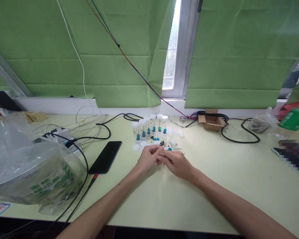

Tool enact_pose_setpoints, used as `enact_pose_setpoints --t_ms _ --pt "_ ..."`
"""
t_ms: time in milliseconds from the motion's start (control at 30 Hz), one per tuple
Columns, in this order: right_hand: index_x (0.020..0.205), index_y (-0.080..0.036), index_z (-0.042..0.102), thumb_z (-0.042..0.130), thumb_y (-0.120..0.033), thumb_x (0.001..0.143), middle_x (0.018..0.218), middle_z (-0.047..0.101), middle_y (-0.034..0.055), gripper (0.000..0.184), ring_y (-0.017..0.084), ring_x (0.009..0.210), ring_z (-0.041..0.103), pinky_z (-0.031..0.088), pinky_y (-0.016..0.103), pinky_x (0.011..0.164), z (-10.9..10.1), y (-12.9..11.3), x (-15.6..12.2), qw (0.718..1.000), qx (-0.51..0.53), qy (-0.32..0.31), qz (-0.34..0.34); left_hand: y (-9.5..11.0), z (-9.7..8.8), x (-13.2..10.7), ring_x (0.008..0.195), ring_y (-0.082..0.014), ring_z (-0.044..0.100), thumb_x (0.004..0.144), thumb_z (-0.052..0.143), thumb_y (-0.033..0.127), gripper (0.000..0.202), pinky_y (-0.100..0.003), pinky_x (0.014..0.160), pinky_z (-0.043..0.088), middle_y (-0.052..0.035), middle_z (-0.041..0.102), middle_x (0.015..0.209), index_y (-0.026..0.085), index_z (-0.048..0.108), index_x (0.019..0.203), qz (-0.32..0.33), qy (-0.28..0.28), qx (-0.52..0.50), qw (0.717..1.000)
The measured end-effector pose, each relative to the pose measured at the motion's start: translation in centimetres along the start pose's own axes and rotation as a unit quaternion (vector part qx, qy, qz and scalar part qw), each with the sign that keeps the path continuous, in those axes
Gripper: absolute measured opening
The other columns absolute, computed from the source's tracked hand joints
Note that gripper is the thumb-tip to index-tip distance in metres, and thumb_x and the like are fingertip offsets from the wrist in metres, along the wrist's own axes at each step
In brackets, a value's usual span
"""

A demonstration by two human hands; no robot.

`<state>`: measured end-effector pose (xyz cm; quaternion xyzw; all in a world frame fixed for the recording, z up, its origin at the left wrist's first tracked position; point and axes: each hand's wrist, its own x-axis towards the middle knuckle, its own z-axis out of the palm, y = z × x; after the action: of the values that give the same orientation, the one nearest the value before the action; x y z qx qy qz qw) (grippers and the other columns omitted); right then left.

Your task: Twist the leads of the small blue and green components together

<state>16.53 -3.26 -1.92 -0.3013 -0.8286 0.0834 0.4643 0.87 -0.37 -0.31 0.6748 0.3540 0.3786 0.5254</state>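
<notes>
My left hand (149,157) and my right hand (177,162) meet over the table, fingertips pinched together. Whatever they hold between them is too small and hidden to name. A small dark part (162,143) shows just beyond the fingertips; whether it is held I cannot tell. Behind the hands stand several clear vials with white caps (143,122), each with a small blue or green piece inside. Loose blue pieces (156,139), white caps (136,147) and thin metal pieces (180,150) lie close around the fingers. Uncapped clear tubes (183,121) are at the right of the vials.
A black phone (106,157) lies left of my forearm, with a black cable (86,186) near it. A large plastic bag (40,172) fills the left side. At the back right are a cardboard box (211,122), cables (239,142) and a green-labelled bottle (292,118).
</notes>
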Motion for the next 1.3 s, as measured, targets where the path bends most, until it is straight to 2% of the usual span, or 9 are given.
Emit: enact_pose_setpoints --t_ms 533,1033,1300 --pt "0.081 -0.021 0.059 0.044 -0.019 0.1 0.067 0.067 -0.0014 0.024 0.01 0.055 0.056 0.043 0.021 0.056 -0.01 -0.09 0.05 1.0 0.02 0.0 0.005 -0.3 -0.16 0.12 0.05 -0.0104 0.052 0.09 0.055 0.049 0.041 -0.023 0.05 0.044 -0.0007 0.057 0.059 0.015 0.063 0.069 0.002 -0.009 -0.009 1.0" --pt "0.082 -0.021 0.058 0.042 -0.019 0.1 0.068 0.067 -0.0006 0.024 0.01 0.056 0.055 0.042 0.022 0.057 0.04 -0.2 -0.02 0.999 0.018 -0.027 0.022 -0.56 -0.03 0.04 0.049 -0.0096 0.05 0.09 0.055 0.047 0.04 -0.023 0.049 0.041 0.0004 0.055 0.059 0.015 0.06 0.066 -0.005 -0.011 0.004 1.0" --pt "0.082 -0.02 0.057 0.042 -0.019 0.1 0.07 0.068 0.0006 0.023 0.011 0.059 0.06 0.044 0.022 0.06 0.01 -0.15 -0.06 0.998 0.015 -0.043 0.04 -0.7 -0.09 0.19 0.052 -0.0101 0.051 0.089 0.056 0.046 0.039 -0.023 0.05 0.041 0.0004 0.054 0.059 0.015 0.059 0.067 -0.014 -0.016 -0.009 1.0"
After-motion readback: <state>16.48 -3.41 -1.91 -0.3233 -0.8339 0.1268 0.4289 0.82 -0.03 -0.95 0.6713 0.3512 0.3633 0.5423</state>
